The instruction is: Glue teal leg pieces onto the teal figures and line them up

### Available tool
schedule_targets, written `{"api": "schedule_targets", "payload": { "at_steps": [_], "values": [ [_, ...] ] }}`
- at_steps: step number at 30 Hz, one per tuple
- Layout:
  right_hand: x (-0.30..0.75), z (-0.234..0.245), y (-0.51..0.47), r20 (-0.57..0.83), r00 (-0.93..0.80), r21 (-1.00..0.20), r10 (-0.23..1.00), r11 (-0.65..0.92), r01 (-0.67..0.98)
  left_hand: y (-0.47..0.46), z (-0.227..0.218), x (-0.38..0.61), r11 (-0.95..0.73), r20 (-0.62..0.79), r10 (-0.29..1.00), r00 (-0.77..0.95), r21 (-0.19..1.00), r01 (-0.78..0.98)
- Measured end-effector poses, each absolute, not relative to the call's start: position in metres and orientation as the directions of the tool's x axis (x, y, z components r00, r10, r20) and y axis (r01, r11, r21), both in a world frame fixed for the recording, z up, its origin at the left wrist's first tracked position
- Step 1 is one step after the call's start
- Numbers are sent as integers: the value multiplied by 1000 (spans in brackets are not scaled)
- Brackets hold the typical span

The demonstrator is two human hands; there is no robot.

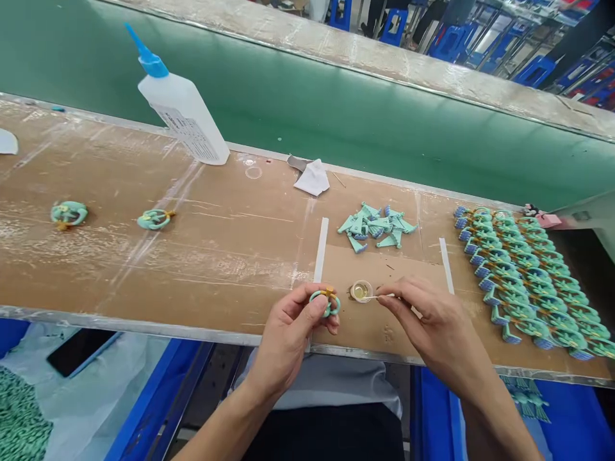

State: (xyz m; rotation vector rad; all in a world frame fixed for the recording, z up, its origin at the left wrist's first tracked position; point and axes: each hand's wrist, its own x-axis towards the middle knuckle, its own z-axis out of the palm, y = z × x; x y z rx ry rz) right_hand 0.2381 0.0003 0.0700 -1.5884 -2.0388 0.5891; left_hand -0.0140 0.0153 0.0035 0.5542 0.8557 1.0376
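The left hand [286,339] is pinching a teal plastic ring [327,304], the right hand [432,323] a thin white stick [382,296] beside a clear cup of yellow liquid [361,291], while long rows of assembled teal pieces [523,275] are lying finished and a loose pile of teal parts [372,225] is waiting.

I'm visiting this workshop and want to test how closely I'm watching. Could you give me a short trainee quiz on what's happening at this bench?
1. What does the left hand hold? A) a teal ring with an orange-yellow piece B) a white cloth C) a blue stool

2. True or false: the thin white stick in the right hand reaches to the small clear cup of yellowish liquid.

3. Fill in the blank: the white plastic bottle on the bench has a ____ cap.

Key: 1 A; 2 true; 3 blue.
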Motion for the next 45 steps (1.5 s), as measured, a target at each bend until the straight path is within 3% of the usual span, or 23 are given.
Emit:
{"api": "schedule_targets", "payload": {
  "at_steps": [9,14,18,23,26,35,45],
  "values": [
    [240,83,1,49,-393,-516,918,360,777,-4,5,11,383,-315,923,221,809,-445],
    [242,86,1,94,-395,-508,914,385,771,-5,0,10,345,-274,935,223,846,-406],
    [239,84,-4,112,-326,-573,939,329,751,-4,-2,7,369,-293,925,240,841,-396],
    [227,85,-19,249,28,-683,968,155,713,-3,4,10,349,-284,933,223,866,-358],
    [219,85,-26,235,149,-754,961,84,651,-2,9,12,303,-243,947,213,896,-325],
    [212,86,-26,203,128,-794,971,86,602,-1,11,13,255,-201,957,207,925,-280],
    [206,85,-25,238,88,-752,967,126,648,-3,10,11,247,-185,956,230,927,-281]
  ]
}}
